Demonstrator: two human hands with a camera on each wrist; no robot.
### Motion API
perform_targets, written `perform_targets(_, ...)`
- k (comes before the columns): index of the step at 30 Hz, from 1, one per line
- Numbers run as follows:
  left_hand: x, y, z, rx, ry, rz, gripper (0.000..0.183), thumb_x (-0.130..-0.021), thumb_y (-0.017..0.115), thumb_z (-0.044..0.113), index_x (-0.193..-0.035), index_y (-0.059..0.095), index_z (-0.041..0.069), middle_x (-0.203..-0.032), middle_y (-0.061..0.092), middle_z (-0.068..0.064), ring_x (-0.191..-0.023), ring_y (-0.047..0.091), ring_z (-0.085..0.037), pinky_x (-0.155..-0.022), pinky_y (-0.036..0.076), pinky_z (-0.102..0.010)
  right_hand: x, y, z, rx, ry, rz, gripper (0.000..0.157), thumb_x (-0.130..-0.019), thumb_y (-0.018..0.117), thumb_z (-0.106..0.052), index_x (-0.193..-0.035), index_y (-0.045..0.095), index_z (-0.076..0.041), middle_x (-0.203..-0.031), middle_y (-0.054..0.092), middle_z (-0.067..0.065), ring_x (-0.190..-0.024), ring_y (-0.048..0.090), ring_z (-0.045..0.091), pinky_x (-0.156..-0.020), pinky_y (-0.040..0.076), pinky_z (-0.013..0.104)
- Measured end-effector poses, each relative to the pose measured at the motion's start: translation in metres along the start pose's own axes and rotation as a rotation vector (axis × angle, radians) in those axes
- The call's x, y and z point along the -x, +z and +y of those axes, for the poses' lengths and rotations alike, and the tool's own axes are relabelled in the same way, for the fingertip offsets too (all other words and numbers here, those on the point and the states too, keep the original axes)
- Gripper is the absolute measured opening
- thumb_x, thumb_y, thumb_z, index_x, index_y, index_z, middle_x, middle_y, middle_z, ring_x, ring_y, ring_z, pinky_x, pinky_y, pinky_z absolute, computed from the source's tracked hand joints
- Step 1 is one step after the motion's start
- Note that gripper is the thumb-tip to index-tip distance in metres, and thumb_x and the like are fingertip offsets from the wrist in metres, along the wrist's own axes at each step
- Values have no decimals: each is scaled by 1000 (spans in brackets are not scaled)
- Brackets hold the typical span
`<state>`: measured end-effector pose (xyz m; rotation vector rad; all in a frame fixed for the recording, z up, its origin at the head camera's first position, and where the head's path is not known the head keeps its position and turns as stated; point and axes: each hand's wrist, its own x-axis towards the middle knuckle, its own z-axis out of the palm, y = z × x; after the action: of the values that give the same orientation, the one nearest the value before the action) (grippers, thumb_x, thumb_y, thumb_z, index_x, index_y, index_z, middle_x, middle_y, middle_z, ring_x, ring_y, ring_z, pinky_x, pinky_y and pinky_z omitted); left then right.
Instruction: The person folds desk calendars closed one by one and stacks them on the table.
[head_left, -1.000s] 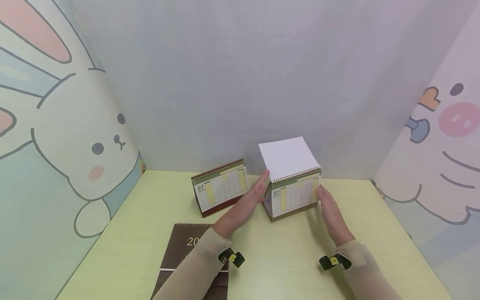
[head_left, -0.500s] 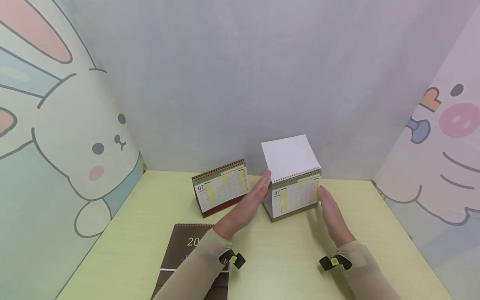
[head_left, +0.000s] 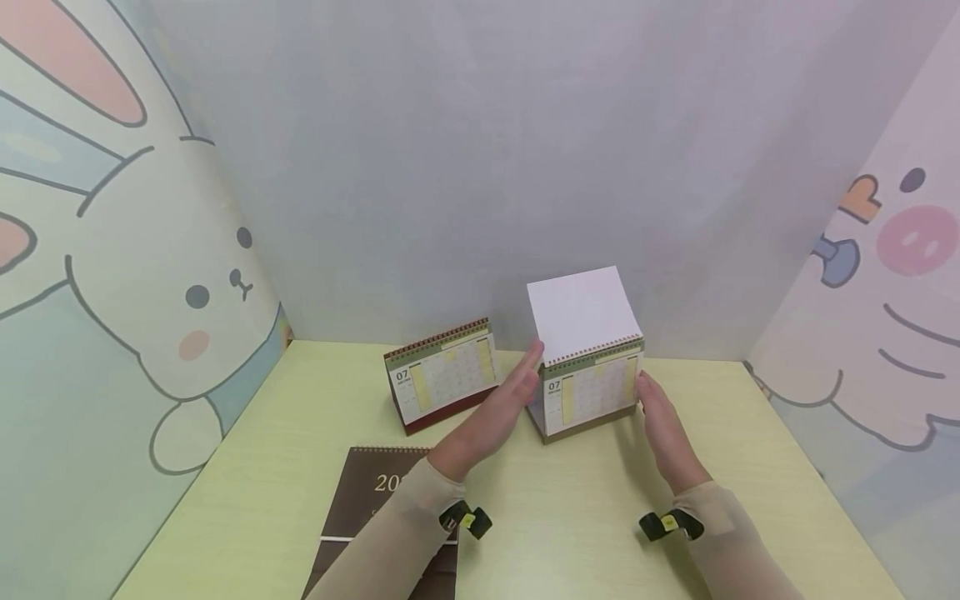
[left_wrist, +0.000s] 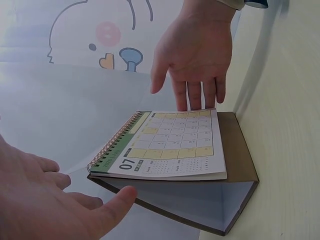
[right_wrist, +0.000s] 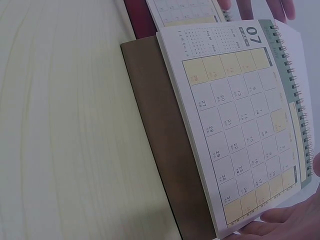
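A desk calendar (head_left: 596,392) with a brown stand and a white month page marked 07 stands upright on the table, with a white sheet (head_left: 585,312) sticking out backward from its spiral. My left hand (head_left: 491,421) is at its left side, fingers extended; in the left wrist view the thumb (left_wrist: 122,197) lies by the stand's edge. At the right side is my right hand (head_left: 667,433), its straight fingers against or very near the page edge. In the right wrist view, the calendar page (right_wrist: 235,125) fills the middle, and part of the right hand (right_wrist: 290,220) shows below it.
A second desk calendar (head_left: 442,379) with a dark red stand is just left of the first. A brown calendar (head_left: 360,500) lies flat at front left, partly under my left sleeve. Behind the table (head_left: 555,533) hangs a pale curtain (head_left: 480,167).
The white sheet's far edge has risen and shifted slightly to the right. My left hand has drifted a touch rightward; the right hand and the calendar stand have hardly moved.
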<state>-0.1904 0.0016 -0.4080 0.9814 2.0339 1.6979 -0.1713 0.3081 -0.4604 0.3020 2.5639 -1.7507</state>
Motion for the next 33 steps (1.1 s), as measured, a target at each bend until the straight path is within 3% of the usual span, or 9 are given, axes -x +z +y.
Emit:
perform_targets(6,1,2,2,5,7,-7,65,-116,20,56,-174,-5,40,-180,-10,25,-169,-11,-2,-141,0,-53,1,0,0,-9,-16,1,77,-116,12,-59,-175,-1,-12,-185,-4,11,-173,-6,37,-140,4,61)
perform_targets(13,2,3,2,-3,3,-5,71,-113,21,68,-173,-4,42,-180,-9,27,-169,-10,-2,-141,0,-55,1,0,3,-8,-45,1,82,-114,12,-63,-175,-2,-11,-185,-3,13,-173,-3,40,-139,5,63)
perform_targets(21,0,6,4,19,20,-8,61,-116,9,58,-173,-7,41,-181,-10,25,-170,-9,-4,-141,4,-54,-1,0,5,-8,-53,-3,83,-113,11,-65,-175,-2,-12,-185,-4,13,-172,-4,40,-139,5,64)
perform_targets(28,1,8,6,34,-10,8,58,-115,5,57,-171,-6,46,-180,-9,26,-172,11,-16,-140,8,-60,-1,0,5,-5,-52,-5,80,-114,9,-63,-175,-2,-14,-185,-5,13,-172,-4,41,-139,4,65)
perform_targets(31,2,8,6,27,-11,6,58,-115,6,58,-172,-6,47,-180,-9,27,-172,9,-16,-140,7,-59,-1,0,6,1,-50,-7,80,-113,9,-64,-175,-3,-14,-185,-5,12,-172,-5,41,-139,4,65)
perform_targets(33,2,8,6,25,-18,6,57,-115,6,59,-170,-5,50,-179,-9,29,-171,17,-24,-140,6,-59,-2,0,6,3,-50,-8,81,-113,9,-65,-175,-4,-14,-185,-6,12,-172,-5,41,-139,4,65)
